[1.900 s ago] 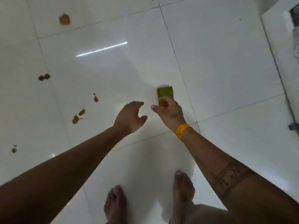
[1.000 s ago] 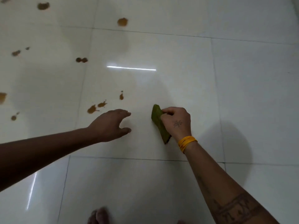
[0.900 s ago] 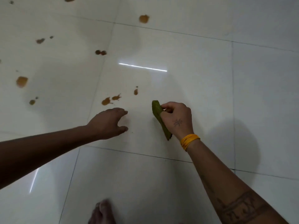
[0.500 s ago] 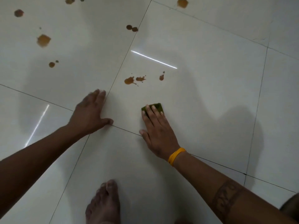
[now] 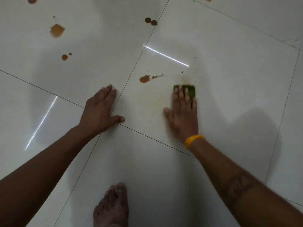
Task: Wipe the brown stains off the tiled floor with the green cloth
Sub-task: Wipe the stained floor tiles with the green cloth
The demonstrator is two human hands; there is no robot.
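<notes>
Right hand point(image 5: 182, 112) flat atop green cloth point(image 5: 191, 91) (left hand point(image 5: 100, 110) well apart).

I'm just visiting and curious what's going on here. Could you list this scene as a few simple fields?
Setting: glossy white tiled floor
Right hand: flat, pressing the green cloth to the floor
Left hand: palm down, bracing, empty
Nearest stain: brown, smeared toward the cloth
Other stains: several, farther left
Also visible: bare foot, yellow wristband
</notes>
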